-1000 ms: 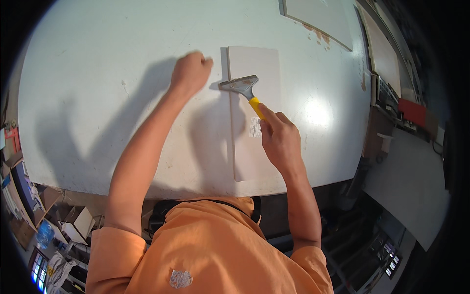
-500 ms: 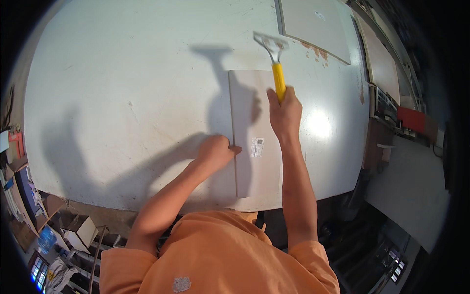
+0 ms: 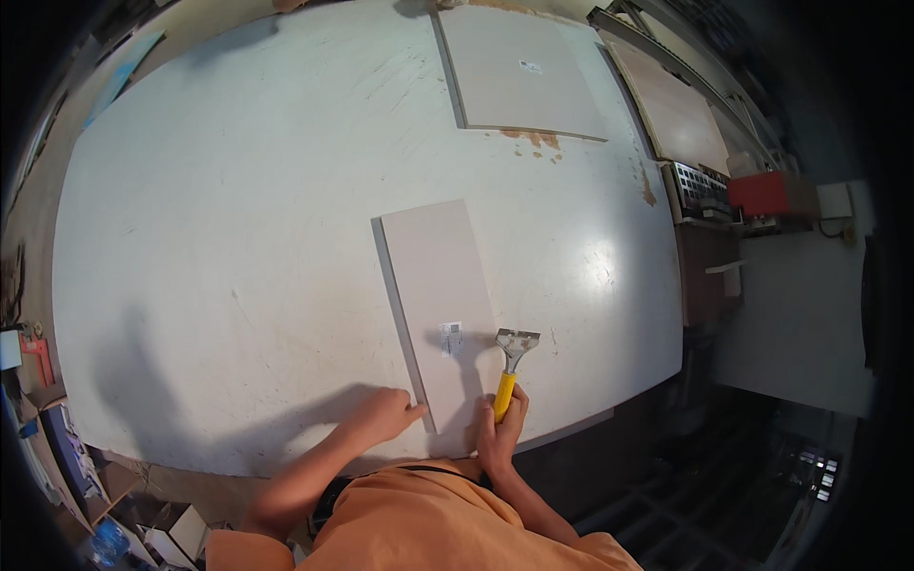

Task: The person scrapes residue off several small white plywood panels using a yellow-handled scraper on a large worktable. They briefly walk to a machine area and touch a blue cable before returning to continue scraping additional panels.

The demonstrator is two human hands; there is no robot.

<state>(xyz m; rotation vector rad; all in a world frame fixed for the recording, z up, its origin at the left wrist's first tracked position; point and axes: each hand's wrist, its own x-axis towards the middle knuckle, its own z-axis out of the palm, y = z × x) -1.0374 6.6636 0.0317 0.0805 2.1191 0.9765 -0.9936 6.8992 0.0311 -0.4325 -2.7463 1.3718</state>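
A narrow pale beige panel [image 3: 443,276] with a small white label [image 3: 451,339] lies flat on the white table, slightly tilted in view. My left hand [image 3: 383,416] is closed at its left edge near the front, thumb side against the edge; the undersides of the fingers are hidden. My right hand [image 3: 502,433] is wrapped round the yellow handle of a scraper [image 3: 506,395]. Its wide metal head points away from me, close to the panel's right edge. The scraper's shadow falls across the label.
A larger pale panel [image 3: 524,81] lies at the far side of the white table [image 3: 238,238], near brown stains [image 3: 535,140]. On the right stand a red box [image 3: 773,194] and another board [image 3: 666,100]. An open cardboard box [image 3: 176,528] sits low at the left.
My right hand has drawn the scraper back toward my body, from beyond the panel to beside its near part. The view has shifted, showing more of the far table. My left hand stays at the panel's edge.
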